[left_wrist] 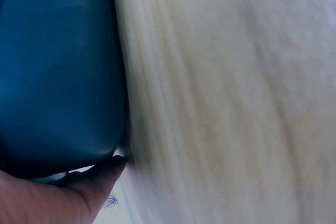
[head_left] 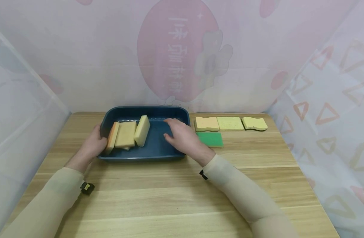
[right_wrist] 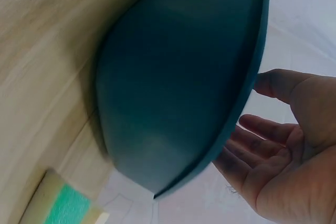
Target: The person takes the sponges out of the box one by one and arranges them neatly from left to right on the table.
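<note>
A dark blue rectangular basin (head_left: 158, 158) sits on the table with several yellow sponges inside. Leaning on its left wall is an orange-backed sponge (head_left: 112, 136). Beside that lies a yellow sponge (head_left: 126, 134) on top of another, and a pale sponge (head_left: 142, 131) stands on edge. My left hand (head_left: 92, 142) holds the basin's left end; in the left wrist view its thumb (left_wrist: 100, 184) is at the basin's lower corner, other fingers mostly hidden. My right hand (head_left: 183, 137) hovers over the basin's right part, fingers loosely spread, holding nothing.
Right of the basin, a peach-topped sponge (head_left: 207, 123), a light yellow sponge (head_left: 230, 123) and a wavy-edged sponge (head_left: 255, 123) line up along the back. A green-topped sponge (head_left: 210, 139) lies before them. Printed cloth walls (head_left: 110, 66) enclose the wooden table (head_left: 158, 201).
</note>
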Demonstrator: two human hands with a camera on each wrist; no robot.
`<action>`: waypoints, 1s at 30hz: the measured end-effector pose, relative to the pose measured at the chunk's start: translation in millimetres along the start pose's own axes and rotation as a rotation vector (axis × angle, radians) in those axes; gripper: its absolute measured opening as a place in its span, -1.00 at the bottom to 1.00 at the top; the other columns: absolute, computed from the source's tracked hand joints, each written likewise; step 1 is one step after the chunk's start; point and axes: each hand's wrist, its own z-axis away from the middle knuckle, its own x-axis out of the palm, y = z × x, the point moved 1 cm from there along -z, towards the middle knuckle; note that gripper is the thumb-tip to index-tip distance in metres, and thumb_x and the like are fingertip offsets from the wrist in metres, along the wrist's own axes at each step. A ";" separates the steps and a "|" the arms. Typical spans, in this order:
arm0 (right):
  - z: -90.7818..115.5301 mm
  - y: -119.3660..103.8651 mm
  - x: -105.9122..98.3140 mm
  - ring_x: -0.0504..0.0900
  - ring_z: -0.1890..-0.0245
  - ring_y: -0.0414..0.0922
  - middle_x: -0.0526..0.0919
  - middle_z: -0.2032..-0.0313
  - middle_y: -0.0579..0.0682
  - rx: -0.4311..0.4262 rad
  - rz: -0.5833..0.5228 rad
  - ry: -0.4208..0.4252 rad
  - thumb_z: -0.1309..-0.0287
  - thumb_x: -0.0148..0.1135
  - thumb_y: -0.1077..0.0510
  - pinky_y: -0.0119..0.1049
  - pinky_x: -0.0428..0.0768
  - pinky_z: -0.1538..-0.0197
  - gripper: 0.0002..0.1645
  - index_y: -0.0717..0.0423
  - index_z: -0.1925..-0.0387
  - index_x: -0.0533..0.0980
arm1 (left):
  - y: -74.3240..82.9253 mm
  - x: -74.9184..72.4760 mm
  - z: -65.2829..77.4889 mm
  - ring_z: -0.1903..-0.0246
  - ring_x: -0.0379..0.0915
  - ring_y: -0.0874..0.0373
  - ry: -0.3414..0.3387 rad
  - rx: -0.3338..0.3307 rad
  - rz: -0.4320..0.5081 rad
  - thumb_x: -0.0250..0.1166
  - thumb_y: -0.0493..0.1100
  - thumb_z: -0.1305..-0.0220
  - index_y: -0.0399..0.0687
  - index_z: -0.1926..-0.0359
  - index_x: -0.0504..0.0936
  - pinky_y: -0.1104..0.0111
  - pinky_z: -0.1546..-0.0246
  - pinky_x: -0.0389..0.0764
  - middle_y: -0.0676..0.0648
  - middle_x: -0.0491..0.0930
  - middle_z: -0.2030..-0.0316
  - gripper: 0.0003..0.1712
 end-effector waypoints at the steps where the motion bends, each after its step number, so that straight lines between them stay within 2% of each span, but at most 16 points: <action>1: -1.4 -1.4 1.9 0.67 -0.63 0.10 0.63 -0.66 0.14 -0.009 0.008 -0.002 -0.72 0.40 0.00 0.03 0.75 -0.59 -0.26 0.13 -0.72 0.46 | 0.2 0.0 0.1 -0.82 -0.19 -0.72 0.001 0.000 -0.003 -0.15 -0.43 -0.55 -0.53 -0.86 -0.36 -0.54 -0.83 -0.05 -0.74 -0.11 -0.79 0.00; 4: -5.3 -6.3 7.6 0.66 -0.64 0.07 0.61 -0.68 0.12 -0.041 0.032 -0.009 -0.72 0.41 0.00 -0.01 0.74 -0.61 -0.25 0.12 -0.73 0.45 | 1.1 0.0 0.4 -0.82 -0.20 -0.72 -0.001 -0.001 -0.002 -0.16 -0.43 -0.56 -0.53 -0.86 -0.36 -0.54 -0.83 -0.05 -0.74 -0.12 -0.79 0.00; 11: -14.0 -18.9 21.4 0.68 -0.63 0.00 0.54 -0.73 0.06 -0.080 0.092 -0.030 -0.68 0.46 -0.01 -0.10 0.82 -0.49 -0.19 0.04 -0.76 0.43 | 1.0 -0.2 0.6 -0.81 -0.17 -0.73 0.007 -0.004 -0.022 -0.15 -0.42 -0.58 -0.52 -0.87 -0.34 -0.55 -0.82 -0.03 -0.74 -0.09 -0.78 -0.02; 18: -21.6 -33.3 32.6 0.50 -0.77 -0.02 0.39 -0.83 0.01 -0.114 0.148 -0.084 -0.68 0.46 -0.01 -0.10 0.71 -0.63 -0.13 -0.02 -0.82 0.36 | -1.0 -0.4 -0.1 -0.81 -0.17 -0.73 0.006 -0.005 -0.038 -0.15 -0.41 -0.58 -0.53 -0.86 -0.33 -0.56 -0.81 -0.02 -0.75 -0.08 -0.78 -0.02; 21: -23.4 -39.4 35.3 0.44 -0.81 -0.03 0.36 -0.85 0.00 -0.146 0.173 -0.089 -0.69 0.45 0.01 -0.12 0.72 -0.62 -0.12 -0.06 -0.84 0.34 | -1.2 -0.6 -0.2 -0.81 -0.17 -0.73 0.004 -0.006 -0.034 -0.16 -0.42 -0.58 -0.54 -0.86 -0.34 -0.56 -0.81 -0.02 -0.75 -0.09 -0.78 -0.02; 25: -25.2 -46.3 38.2 0.37 -0.85 -0.02 0.30 -0.87 -0.02 -0.218 0.235 -0.092 -0.71 0.41 0.08 -0.13 0.75 -0.58 -0.13 -0.09 -0.86 0.32 | -0.6 -0.7 0.2 -0.81 -0.17 -0.73 -0.002 -0.001 -0.020 -0.16 -0.42 -0.58 -0.55 -0.85 -0.34 -0.56 -0.81 -0.02 -0.75 -0.09 -0.78 -0.03; 30: -28.9 -53.9 40.4 0.31 -0.88 0.01 0.24 -0.90 -0.04 -0.300 0.348 -0.087 -0.81 0.20 0.18 -0.11 0.54 -0.78 -0.22 -0.09 -0.87 0.29 | 0.8 -0.8 0.5 -0.82 -0.21 -0.73 -0.008 -0.003 -0.015 -0.17 -0.42 -0.58 -0.55 -0.85 -0.37 -0.56 -0.82 -0.04 -0.75 -0.11 -0.78 -0.02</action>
